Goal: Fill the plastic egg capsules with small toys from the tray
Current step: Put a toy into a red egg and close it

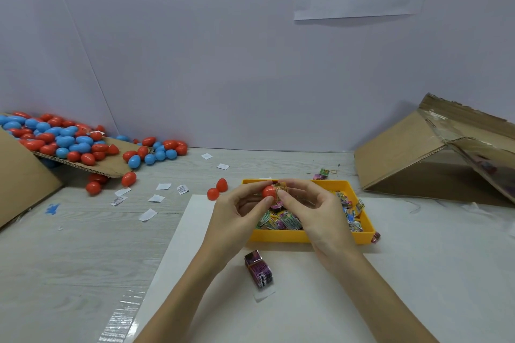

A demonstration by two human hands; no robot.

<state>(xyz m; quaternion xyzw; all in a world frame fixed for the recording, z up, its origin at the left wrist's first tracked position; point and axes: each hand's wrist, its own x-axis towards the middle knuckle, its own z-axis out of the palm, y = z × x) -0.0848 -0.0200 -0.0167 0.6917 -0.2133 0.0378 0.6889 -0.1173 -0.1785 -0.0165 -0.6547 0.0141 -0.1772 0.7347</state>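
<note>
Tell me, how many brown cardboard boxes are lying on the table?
2: one brown cardboard box at the far left, spilling red and blue plastic eggs; one tipped at the right. Others may lie off-frame.

Single head-worn view — forward and down, close over the table [83, 245].

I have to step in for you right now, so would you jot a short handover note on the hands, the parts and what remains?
Left hand: pinches a red egg half above the yellow tray.
Right hand: pinches a wrapped toy against that half's opening; not clearly inside yet.
Tray holds more wrapped toys. Two red pieces lie left of the tray. Egg pile spills from a cardboard flap at far left; which are filled cannot be told.
Left: seat the toy, close the egg, repeat.
</note>
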